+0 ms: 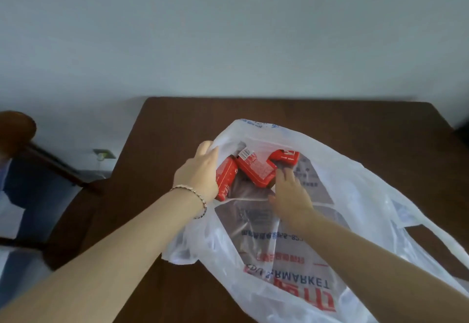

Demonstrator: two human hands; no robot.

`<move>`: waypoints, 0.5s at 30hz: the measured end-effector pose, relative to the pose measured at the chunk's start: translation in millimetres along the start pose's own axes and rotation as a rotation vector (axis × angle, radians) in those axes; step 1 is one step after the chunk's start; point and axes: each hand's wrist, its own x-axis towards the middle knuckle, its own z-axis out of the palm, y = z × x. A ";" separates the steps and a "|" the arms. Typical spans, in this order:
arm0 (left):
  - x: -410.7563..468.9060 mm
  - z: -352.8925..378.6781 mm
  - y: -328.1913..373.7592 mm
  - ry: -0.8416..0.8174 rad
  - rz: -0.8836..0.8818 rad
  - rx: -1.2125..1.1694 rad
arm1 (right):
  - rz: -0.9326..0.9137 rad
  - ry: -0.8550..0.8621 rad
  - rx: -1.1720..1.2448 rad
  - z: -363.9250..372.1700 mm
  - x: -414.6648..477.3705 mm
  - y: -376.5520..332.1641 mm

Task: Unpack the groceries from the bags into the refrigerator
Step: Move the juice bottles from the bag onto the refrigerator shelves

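Note:
A white plastic supermarket bag [330,221] lies open on a dark brown wooden table [157,145]. Inside its mouth sit three red cartons: a left carton [224,180], a middle carton [256,169] with a barcode label, and a far carton [284,157]. My left hand [198,173] grips the left rim of the bag beside the left carton. My right hand [291,195] reaches into the bag, its fingers touching the right side of the middle carton. Whether those fingers close round the carton is hidden.
A dark wooden chair [15,132] stands at the left beside the table. A wall socket [104,155] sits low on the pale wall behind. The bag's handle [436,234] trails over the table at the right.

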 end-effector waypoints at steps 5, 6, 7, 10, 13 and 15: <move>17.1 -11.5 -1.3 0.072 0.038 0.050 | 0.086 -0.055 0.177 2.1 21.9 -3.2; 19.7 -11.8 -2.4 0.069 0.044 0.059 | 0.066 -0.044 0.201 0.7 19.4 -2.3; 22.1 -11.3 -3.6 0.065 0.049 0.069 | 0.028 -0.023 0.205 -2.9 14.9 -1.8; 26.3 -8.5 -4.9 0.066 0.073 0.074 | -0.153 0.077 0.062 -25.6 -2.4 -5.4; 25.8 -5.7 -3.1 0.075 0.095 0.066 | -0.214 -0.118 -0.095 -45.7 -26.7 -10.5; 24.9 -3.8 -2.6 0.079 0.115 0.069 | -0.253 -0.263 -0.184 -46.4 -43.9 -12.2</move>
